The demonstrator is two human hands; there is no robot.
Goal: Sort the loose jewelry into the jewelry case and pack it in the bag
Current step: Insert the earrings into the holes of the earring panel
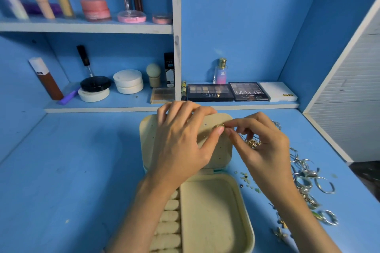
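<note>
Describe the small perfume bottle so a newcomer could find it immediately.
Start at the white vertical divider of the blue shelving. Just right of it, behind the dark Nudes palette, stands the perfume bottle. Unlike the flat palettes, it is tall, gold-capped, pink and blue.

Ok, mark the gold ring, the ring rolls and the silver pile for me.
gold ring [218, 125], head view, on the visible top of its band.
ring rolls [168, 227], head view, on a middle roll of the column.
silver pile [305, 181], head view, on the rings near its middle.
</note>
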